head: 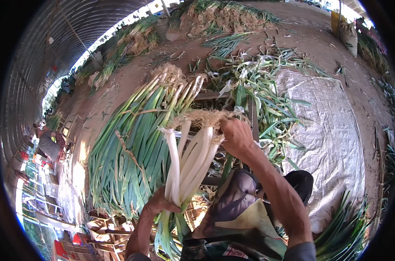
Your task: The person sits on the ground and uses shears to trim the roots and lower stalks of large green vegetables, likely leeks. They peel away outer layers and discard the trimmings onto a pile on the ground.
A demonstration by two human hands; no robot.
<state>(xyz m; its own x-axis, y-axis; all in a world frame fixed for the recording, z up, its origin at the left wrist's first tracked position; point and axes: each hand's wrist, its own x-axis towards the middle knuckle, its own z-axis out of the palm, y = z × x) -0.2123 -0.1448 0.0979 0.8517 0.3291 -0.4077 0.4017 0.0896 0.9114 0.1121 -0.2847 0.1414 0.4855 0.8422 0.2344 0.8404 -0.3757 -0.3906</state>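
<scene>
A bunch of peeled leeks [197,156] stands in front of me, white stalks up and green leaves hanging down. My left hand [163,202] is wrapped around it low down, where white turns to green. At the top, my right hand [236,135] is curled against the tangled brown roots [200,117] and appears to pinch them; its fingertips are hidden. Just beyond the bunch, a large pile of unpeeled leeks [132,150] lies with its roots pointing away from me.
Stripped leaves [266,98] are heaped ahead to the right, beside a pale woven plastic sheet [324,140]. More leeks [344,225] lie at the lower right. Further heaps of leeks [223,19] line the dirt floor. Another person [50,143] is at the far left.
</scene>
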